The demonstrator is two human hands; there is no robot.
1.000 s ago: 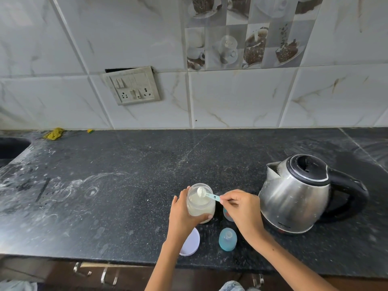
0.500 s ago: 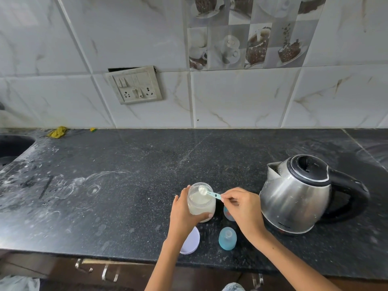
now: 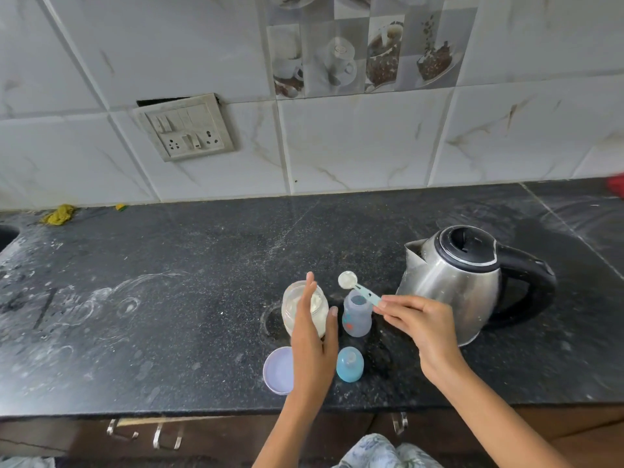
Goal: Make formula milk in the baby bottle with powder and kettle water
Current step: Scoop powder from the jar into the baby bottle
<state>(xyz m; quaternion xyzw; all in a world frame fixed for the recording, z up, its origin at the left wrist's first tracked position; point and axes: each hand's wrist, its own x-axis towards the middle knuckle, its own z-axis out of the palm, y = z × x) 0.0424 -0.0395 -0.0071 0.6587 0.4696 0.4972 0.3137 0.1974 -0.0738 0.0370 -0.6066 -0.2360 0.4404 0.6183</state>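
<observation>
A small blue baby bottle (image 3: pixel 356 315) stands open on the black counter (image 3: pixel 169 315). My right hand (image 3: pixel 417 319) pinches the handle of a blue scoop (image 3: pixel 358 288), its bowl of white powder just beyond the bottle's mouth. A glass powder jar (image 3: pixel 297 307) stands left of the bottle. My left hand (image 3: pixel 314 346) hovers over the jar's right side with its fingers spread, gripping nothing. The steel kettle (image 3: pixel 449 282) with black lid and handle stands to the right. A blue bottle cap (image 3: pixel 350 364) and the jar's pale lid (image 3: pixel 278 370) lie near the front edge.
A switch plate (image 3: pixel 184 131) hangs loose on the tiled wall. A yellow rag (image 3: pixel 58 215) lies at the back left, beside a sink edge (image 3: pixel 5 235). Powder smears mark the counter's left half. Cabinet handles (image 3: pixel 145 435) show below the edge.
My right hand has lifted the filled scoop out of the jar and carried it right, over the bottle. My left hand has let go of the jar and opened.
</observation>
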